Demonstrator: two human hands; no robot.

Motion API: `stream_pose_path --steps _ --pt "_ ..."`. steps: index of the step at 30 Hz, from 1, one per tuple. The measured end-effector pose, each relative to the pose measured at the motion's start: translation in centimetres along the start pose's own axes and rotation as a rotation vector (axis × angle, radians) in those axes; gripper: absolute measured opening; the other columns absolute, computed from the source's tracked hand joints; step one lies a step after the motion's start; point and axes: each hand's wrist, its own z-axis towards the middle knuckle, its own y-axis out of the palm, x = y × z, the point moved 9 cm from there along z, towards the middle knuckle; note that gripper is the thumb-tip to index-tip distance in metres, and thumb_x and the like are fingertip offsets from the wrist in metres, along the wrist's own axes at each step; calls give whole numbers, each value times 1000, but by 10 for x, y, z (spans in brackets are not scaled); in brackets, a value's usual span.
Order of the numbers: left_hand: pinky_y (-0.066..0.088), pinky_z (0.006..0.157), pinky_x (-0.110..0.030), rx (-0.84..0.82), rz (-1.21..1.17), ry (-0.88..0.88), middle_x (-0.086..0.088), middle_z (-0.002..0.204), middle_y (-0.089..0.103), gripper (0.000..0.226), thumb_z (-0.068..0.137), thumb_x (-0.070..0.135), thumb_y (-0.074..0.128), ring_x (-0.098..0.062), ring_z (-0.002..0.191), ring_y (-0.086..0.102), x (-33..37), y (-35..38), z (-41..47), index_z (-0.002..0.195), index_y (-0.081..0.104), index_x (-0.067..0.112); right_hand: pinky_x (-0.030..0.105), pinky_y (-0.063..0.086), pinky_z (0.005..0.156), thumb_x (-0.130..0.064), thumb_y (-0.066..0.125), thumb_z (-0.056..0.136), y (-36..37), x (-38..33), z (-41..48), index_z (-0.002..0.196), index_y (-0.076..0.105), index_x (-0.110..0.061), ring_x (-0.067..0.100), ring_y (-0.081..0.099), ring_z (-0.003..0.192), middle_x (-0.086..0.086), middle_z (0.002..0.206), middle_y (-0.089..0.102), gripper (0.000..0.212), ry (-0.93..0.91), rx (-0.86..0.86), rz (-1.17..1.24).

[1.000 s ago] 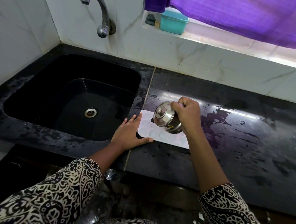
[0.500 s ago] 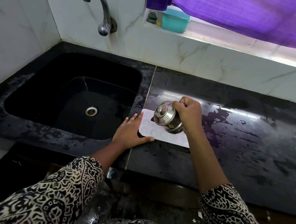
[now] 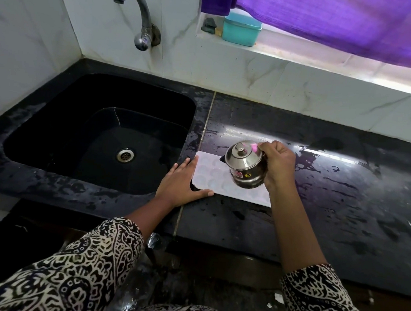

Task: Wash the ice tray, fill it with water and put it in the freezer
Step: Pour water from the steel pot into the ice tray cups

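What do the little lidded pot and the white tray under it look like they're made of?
The pot looks like polished stainless steel: its lid and knob are mirror-bright with sharp reflections. The ice tray looks like matte white plastic, possibly silicone: its rounded cups show only a soft, even sheen.

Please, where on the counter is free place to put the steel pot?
The counter right of the right hand, up to the wall, is bare. So is the strip between the ice tray and the front edge. Crowded: around the tray, with the left hand and steel pot.
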Motion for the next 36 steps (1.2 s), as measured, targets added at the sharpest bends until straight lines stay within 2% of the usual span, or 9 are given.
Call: stream_pose_path --steps 6,13,26,36 --pt "5 120 -32 -1 0 -1 -1 163 17 125 60 95 35 -9 150 9 0 0 0 156 0 23 29 34 56 -9 68 70 -7 -7 -2 50 42 -18 17 35 56 5 55 38 34 -105 -4 -244" --pt "4 119 -31 -4 -6 -10 -2 163 17 126 59 95 35 -8 150 9 0 1 0 156 -1 23 22 30 50 -9 68 71 0 -17 -7 46 38 -20 4 29 43 -14 43 33 41 -219 -25 -417" --pt "5 120 -33 -3 0 -2 -1 163 17 126 59 96 33 -9 150 9 0 1 1 156 -1 22 27 35 55 -11 66 73 0 -22 -7 50 41 -19 13 36 52 -3 50 37 35 -254 -13 -481" --pt "6 121 -34 -9 11 -9 -3 163 17 127 58 96 31 -10 150 9 1 1 0 156 -1 22 26 35 55 -10 66 72 -2 -24 -7 48 38 -20 10 34 49 -9 46 35 38 -264 -12 -473"
